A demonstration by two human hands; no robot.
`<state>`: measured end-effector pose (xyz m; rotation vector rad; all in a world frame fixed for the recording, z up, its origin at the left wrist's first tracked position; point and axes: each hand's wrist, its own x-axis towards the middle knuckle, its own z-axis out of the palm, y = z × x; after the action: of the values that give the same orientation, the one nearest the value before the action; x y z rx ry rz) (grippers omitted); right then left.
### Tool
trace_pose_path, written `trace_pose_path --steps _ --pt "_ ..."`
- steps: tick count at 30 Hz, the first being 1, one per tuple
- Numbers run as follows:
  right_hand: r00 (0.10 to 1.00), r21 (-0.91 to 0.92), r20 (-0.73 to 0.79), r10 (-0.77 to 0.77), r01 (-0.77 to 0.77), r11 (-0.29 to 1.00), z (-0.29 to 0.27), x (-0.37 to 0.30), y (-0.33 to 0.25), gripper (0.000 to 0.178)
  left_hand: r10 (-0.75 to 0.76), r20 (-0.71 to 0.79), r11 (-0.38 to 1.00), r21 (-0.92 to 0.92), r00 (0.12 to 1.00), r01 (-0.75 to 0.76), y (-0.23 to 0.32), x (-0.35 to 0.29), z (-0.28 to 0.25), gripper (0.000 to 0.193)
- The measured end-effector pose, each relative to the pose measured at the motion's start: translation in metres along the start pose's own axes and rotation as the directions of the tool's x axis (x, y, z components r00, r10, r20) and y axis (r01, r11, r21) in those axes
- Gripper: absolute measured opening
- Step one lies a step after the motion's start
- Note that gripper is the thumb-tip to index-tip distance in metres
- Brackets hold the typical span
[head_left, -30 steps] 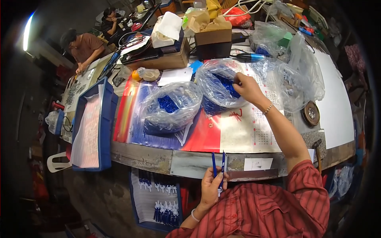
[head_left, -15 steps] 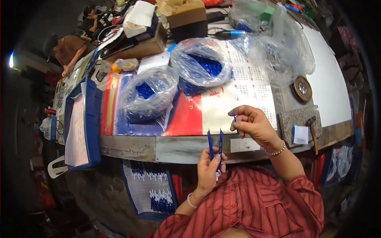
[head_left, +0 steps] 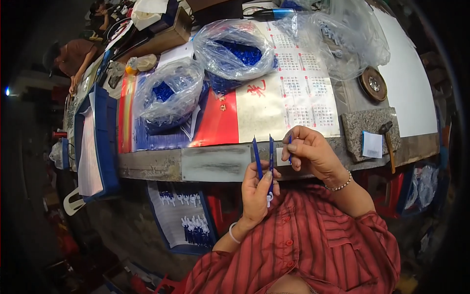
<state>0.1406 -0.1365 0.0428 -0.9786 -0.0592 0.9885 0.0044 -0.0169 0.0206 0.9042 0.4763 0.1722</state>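
My left hand (head_left: 255,196) is closed around two slim, pointed blue plastic pieces, a left one (head_left: 258,158) and a right one (head_left: 271,159). They stand nearly upright, with a white hook-like end (head_left: 270,197) showing below the thumb. Just to the right, my right hand (head_left: 316,153) pinches a small, thin blue piece (head_left: 290,146) between thumb and fingers. That piece is apart from the two in my left hand. Both hands are at the table's near edge, and the fingers partly cover what they hold.
Two clear plastic bags, a smaller one (head_left: 171,110) and a larger one (head_left: 235,73), hold blue parts. At right, a hammer (head_left: 389,147) lies on a stone slab (head_left: 357,128) near a round dish (head_left: 372,84). Blue trays, one upper (head_left: 105,142) and one lower (head_left: 166,215), are at left.
My right hand has come down relative to the left, so its small blue piece is now beside the two long ones. The view has shifted, and the table appears higher.
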Motion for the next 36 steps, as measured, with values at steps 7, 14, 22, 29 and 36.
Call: trace_pose_path --steps 7,14,22,29,36 --pt "0.999 -0.029 -0.040 -0.034 0.033 0.999 0.014 -0.006 0.010 0.012 -0.001 -0.031 0.999 -0.036 1.000 0.000 -0.002 -0.001 -0.003 0.020" --pt "0.991 -0.294 -0.049 -0.122 0.102 0.950 0.023 -0.004 0.018 0.011 -0.009 -0.022 1.000 -0.024 1.000 0.008 -0.001 0.000 -0.009 0.031" --pt "0.978 -0.412 0.012 -0.208 0.194 0.890 0.025 0.001 0.033 0.010 0.031 0.009 0.999 -0.021 0.999 -0.030 0.000 0.001 -0.011 0.033" --pt "0.932 -0.702 0.131 -0.339 0.329 0.632 0.029 0.001 0.035 0.014 0.066 0.014 0.992 0.108 0.998 -0.067 -0.007 0.000 -0.018 0.023" --pt "0.858 -0.638 0.076 -0.508 0.433 0.636 0.038 -0.011 0.015 0.033 0.052 -0.005 0.990 0.133 0.999 -0.051 -0.002 -0.008 -0.019 0.020"
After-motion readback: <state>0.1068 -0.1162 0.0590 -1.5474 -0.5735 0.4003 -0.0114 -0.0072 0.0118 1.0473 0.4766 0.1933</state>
